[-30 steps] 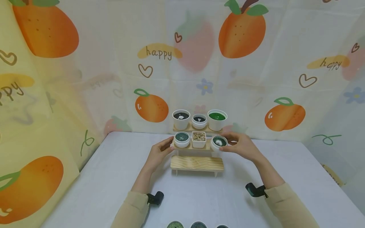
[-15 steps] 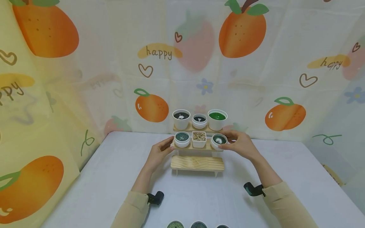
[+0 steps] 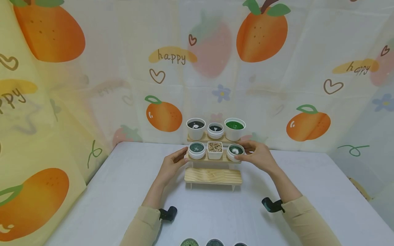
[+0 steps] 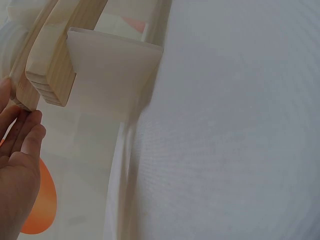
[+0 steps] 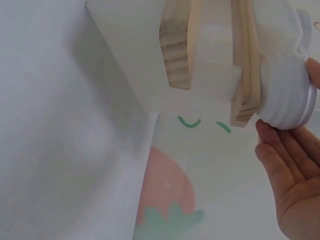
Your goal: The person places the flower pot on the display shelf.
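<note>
A three-tier wooden stand rises at the middle of the table. My left hand holds the left end of its middle shelf, thumb in front and fingers behind; the left wrist view shows its fingertips against the plank. On that shelf sit a round ribbed white cup of teal contents and a square white cup of brown bits. At the right end, my right hand pinches another round ribbed cup, its dark green contents marked white. In the right wrist view this cup meets the shelf.
On the top shelf stand a dark-filled tall cup, a small dark-filled cup and a tall green-filled cup. More cups show at the bottom edge. A printed cloth hangs behind the table.
My right hand and its cup have shifted slightly left and back along the middle shelf. My left hand keeps its place at the stand.
</note>
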Demonstrator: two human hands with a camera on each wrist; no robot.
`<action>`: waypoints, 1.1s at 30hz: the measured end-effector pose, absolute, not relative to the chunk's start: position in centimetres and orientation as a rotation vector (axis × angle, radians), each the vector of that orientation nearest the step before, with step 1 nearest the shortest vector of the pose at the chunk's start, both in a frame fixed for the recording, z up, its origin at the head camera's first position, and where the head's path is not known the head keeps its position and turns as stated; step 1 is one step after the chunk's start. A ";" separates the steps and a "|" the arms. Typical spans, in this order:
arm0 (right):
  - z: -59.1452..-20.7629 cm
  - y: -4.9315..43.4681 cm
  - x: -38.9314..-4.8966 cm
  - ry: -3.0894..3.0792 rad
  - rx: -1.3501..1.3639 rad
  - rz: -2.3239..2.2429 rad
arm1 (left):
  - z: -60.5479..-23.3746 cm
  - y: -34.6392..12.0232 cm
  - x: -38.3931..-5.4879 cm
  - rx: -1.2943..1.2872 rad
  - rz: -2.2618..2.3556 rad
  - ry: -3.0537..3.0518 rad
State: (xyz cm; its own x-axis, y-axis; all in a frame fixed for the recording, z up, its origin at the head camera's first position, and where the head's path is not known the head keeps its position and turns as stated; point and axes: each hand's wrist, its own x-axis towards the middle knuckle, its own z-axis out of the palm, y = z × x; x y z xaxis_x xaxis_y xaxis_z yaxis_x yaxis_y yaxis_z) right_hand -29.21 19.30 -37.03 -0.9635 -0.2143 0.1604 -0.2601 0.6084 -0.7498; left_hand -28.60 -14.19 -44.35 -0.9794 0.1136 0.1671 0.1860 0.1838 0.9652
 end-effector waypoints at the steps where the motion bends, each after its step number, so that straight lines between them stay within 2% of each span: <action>1: -37.0 19.3 -29.2 -2.765 0.408 1.308 | -44.3 -14.2 -28.6 -0.297 -1.952 -2.371; 33: -37.3 20.5 -28.8 -2.753 0.365 1.346 | -44.5 -14.2 -28.8 -0.278 -1.943 -2.387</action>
State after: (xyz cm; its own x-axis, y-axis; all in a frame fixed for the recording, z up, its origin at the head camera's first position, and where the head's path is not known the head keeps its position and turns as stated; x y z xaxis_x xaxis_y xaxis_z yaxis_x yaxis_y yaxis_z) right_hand -28.83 20.48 -37.27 -0.9705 -0.1866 0.1527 -0.2351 0.5917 -0.7711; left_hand -28.75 -14.19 -44.47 -0.9825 0.1071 0.1524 0.1710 0.1939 0.9660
